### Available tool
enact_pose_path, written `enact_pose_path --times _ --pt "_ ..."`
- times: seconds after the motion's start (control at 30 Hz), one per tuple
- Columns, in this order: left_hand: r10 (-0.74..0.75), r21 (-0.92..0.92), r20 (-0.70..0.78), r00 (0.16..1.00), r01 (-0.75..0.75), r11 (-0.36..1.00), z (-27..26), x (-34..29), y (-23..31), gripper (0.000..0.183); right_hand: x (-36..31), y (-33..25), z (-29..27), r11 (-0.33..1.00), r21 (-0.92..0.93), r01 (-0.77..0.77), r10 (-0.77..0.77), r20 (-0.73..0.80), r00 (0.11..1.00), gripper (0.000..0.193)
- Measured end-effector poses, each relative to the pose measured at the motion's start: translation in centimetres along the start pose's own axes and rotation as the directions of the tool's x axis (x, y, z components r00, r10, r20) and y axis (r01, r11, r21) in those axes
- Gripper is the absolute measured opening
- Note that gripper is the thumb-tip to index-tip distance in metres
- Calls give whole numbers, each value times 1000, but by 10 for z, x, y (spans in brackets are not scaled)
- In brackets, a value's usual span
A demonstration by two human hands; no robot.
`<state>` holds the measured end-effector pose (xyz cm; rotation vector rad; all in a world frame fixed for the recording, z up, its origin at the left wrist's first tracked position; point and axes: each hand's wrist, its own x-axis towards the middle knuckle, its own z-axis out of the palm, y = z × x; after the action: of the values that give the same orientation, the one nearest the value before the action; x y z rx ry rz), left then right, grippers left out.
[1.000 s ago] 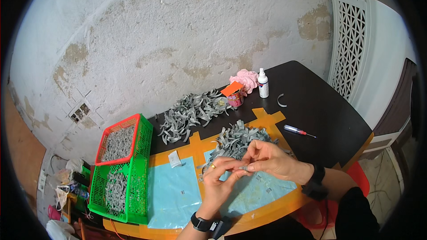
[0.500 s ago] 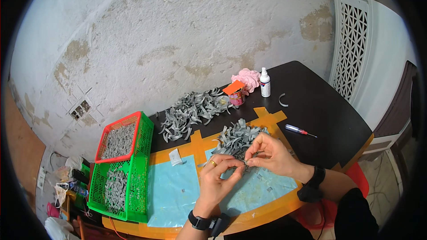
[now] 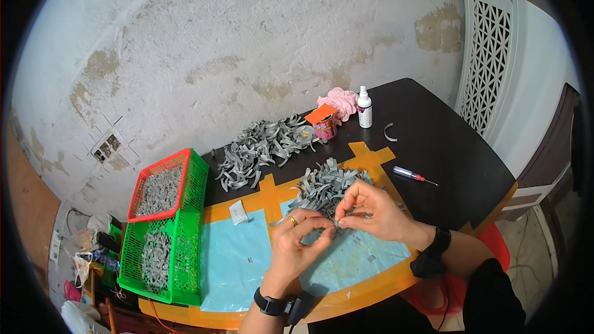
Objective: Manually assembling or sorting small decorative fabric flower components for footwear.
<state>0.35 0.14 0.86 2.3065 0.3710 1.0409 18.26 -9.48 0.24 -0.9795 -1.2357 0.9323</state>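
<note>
two hands: left hand, right hand pinch small grey strip together, centre. two grey strip piles at 12. two mesh baskets at 9. dark surface, peeling wall.

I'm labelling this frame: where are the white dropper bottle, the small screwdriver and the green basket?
white dropper bottle [image 3: 365, 109], head view, middle of its body
small screwdriver [image 3: 408, 174], head view, its handle
green basket [image 3: 189, 229], head view, its right wall
</note>
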Motion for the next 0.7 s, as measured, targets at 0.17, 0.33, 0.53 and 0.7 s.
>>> enact_pose_path --times 0.17,0.33,0.53,0.7 --pt "-54 -18 68 996 56 998 -3 2 4 12 0 0 1 993 -116 5 -2 29 1000 27" --pt "-8 -16 62 998 9 1000 4 1 1 14 0 3 1 998 -64 -23 26 37 999 26" --pt "65 55 2 998 -65 996 5 2 2 16 2 3 0 964 200 -175 158 96 983 25" --pt "67 41 -10 998 -66 997 6 0 2 16 1 7 3 908 356 -220 182 137 974 24"
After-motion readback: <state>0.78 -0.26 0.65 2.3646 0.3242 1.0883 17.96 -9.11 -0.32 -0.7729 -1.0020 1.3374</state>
